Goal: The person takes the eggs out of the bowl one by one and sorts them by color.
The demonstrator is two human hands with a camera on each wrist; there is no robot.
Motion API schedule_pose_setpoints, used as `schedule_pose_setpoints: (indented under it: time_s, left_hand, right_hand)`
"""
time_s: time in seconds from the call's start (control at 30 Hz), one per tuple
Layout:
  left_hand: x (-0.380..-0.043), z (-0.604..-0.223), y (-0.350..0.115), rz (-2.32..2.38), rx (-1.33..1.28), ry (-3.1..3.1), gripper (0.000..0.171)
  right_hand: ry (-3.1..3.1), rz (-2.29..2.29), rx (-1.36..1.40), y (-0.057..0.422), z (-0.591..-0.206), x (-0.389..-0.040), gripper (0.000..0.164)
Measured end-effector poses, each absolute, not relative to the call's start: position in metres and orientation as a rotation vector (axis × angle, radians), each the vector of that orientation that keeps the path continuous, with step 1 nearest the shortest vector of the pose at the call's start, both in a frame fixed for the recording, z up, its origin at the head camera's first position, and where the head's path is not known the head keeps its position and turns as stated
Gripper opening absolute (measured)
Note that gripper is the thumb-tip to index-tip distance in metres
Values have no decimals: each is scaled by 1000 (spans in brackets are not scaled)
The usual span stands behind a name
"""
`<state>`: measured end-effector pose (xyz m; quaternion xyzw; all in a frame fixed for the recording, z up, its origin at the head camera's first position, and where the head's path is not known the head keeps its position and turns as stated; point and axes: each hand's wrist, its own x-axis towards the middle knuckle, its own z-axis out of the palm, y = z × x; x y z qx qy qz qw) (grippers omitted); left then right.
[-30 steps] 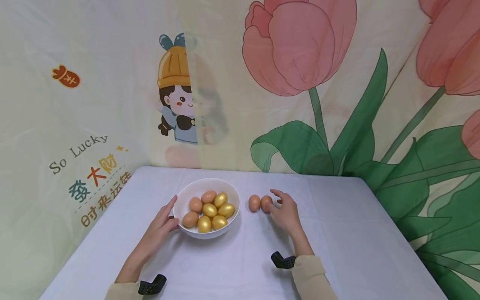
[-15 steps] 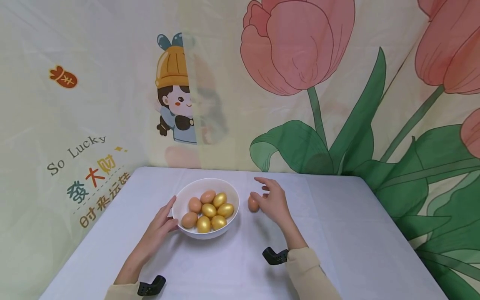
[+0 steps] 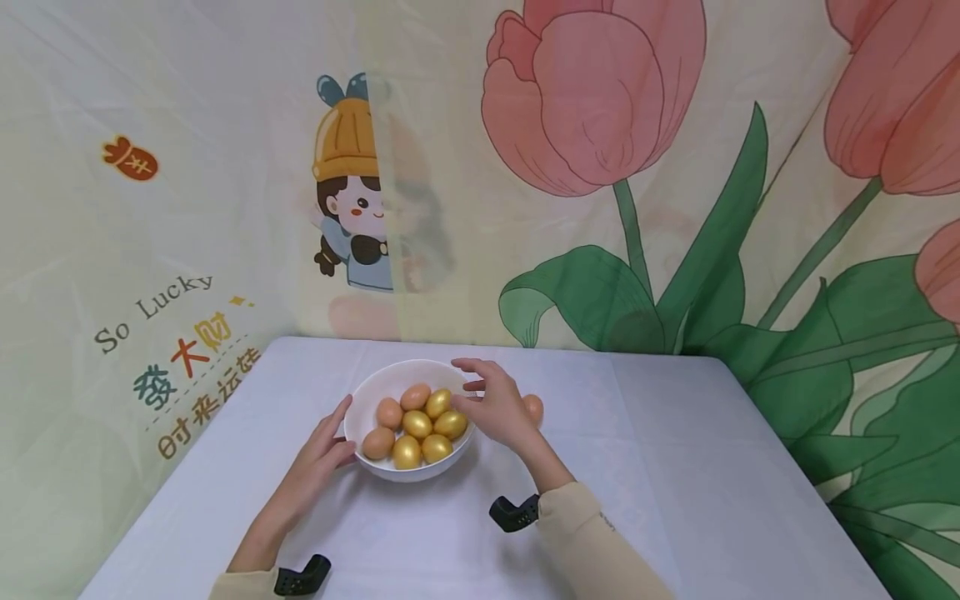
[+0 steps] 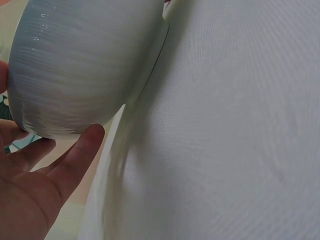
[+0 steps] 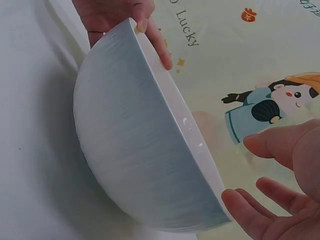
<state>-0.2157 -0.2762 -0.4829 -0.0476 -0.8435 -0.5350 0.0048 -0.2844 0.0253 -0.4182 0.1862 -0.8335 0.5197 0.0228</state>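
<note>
A white bowl (image 3: 411, 476) holds several golden eggs (image 3: 417, 424) and three brown eggs (image 3: 378, 443). My left hand (image 3: 311, 467) rests against its left side, fingers extended, with the thumb (image 4: 85, 145) touching the outer wall. At the opposite side, my right hand (image 3: 495, 407) reaches the bowl's right rim. Between its spread thumb (image 5: 270, 147) and fingers there is nothing in the right wrist view; fingertips are right at the rim. One brown egg (image 3: 533, 408) on the table shows just beyond this hand; the spot left of it is covered by the hand.
The table has a white cloth (image 3: 660, 467). Behind it hangs a backdrop (image 3: 442, 167) printed with tulips and a cartoon figure. Both wrists carry a black device (image 3: 514, 514).
My right hand has moved left from the two loose brown eggs to the bowl's right rim, uncovering the right one and covering the left. The left hand stays at the bowl.
</note>
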Motion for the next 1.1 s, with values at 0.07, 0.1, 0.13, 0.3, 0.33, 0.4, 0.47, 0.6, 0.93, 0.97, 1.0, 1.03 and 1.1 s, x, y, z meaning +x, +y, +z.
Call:
schedule_pose_setpoints:
  time_s: [0.07,0.1,0.13,0.3,0.33,0.4,0.47,0.6,0.93,0.97,1.0,1.03,1.1]
  left_hand:
    - [-216,-483,-276,-1671,-144,-2646,73]
    - [-217,-483,-276,-1667,-138,-2650,73]
    - [-217,-483,-276,-1665,-134,-2651,72]
    - [-217,-482,-275,-1668,-137,-2649,72]
    - [-216,-482,-275,-1671,-144,-2644,72]
    - [-217,-482,-275,-1674,-148,-2640,72]
    - [-216,-482,-275,-1671,-150,-2639,72]
    - [-215,-482,-276,-1663,-168,-2631,71]
    - [-214,-481,-276,-1671,-189,-2617,70]
    - [-214,-481,-276,-1669,-187,-2622,70]
    - [-214,-481,-276,-1668,-186,-2625,70]
    - [-214,-480,-276,-1667,-184,-2626,70]
    - [-214,-480,-276,-1665,-183,-2624,70]
  right_hand:
    - [-2601,1627,582,20,-419,-286,55]
    - [-2608,1639,587,17,-419,-287,55]
    - [-2623,1649,586,14,-419,-287,55]
    - [-2692,1711,555,2,-423,-289,54]
    - [-2705,1712,548,0,-423,-289,54]
    - [-2721,1713,553,-6,-425,-291,55]
    - [-2736,1691,582,-12,-425,-292,55]
    - [-2756,1634,650,-24,-427,-295,54]
    - [-2771,1516,676,-49,-438,-304,50]
    - [-2768,1546,676,-51,-439,-304,49]
    - [-2769,1575,665,-53,-440,-304,49]
    - [-2773,1600,650,-56,-441,-303,49]
    - [-2785,1628,615,-60,-442,-303,48]
